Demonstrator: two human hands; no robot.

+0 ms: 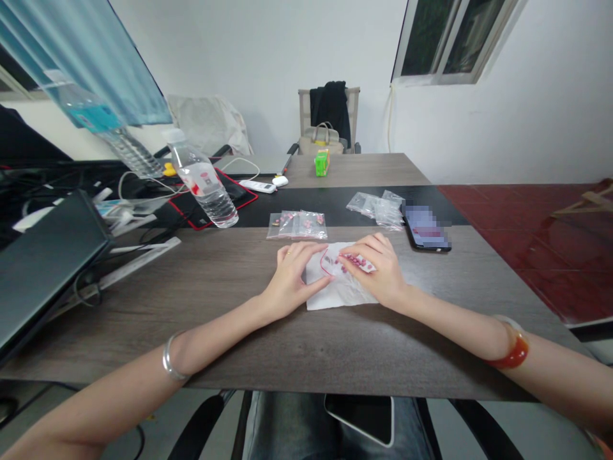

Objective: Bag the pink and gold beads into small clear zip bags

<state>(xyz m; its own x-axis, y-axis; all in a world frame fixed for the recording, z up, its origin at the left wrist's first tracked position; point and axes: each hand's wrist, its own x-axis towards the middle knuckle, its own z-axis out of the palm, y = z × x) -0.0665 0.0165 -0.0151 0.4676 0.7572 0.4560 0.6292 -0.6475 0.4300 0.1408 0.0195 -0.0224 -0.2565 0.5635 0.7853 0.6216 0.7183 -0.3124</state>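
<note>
A white tissue (330, 296) lies on the wooden table, with a small heap of dark pink beads (357, 260) on its right part. A thin red cord (324, 265) curves over its left part. My left hand (293, 278) rests at the tissue's left edge, thumb and fingers apart around the cord, with nothing visible gripped. Over the beads is my right hand (380, 268), its thumb and index fingertip close together at the heap's left end; what they pinch, if anything, is too small to make out.
Small bags with beads (301, 225) lie behind the tissue, more clear bags (378, 207) and a phone (426, 228) behind right. Water bottles (205, 185), a dark laptop-like device (52, 262) and cables stand left. A green box (322, 163) is farther back.
</note>
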